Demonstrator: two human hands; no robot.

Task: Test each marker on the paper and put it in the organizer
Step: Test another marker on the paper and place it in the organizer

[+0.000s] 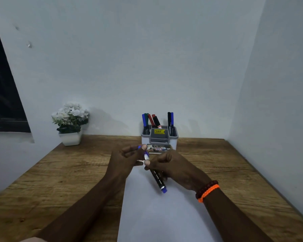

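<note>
Smooth white paper [164, 215] — both hands grip a cylindrical black marker [157, 179].

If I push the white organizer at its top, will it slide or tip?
The organizer probably tips rather than slides: its markers stand tall above the rim. It looks like light plastic, so it likely shifts easily on the wooden table.

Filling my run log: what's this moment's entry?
right hand: holds blue marker | left hand: pinches cap | over paper
</note>
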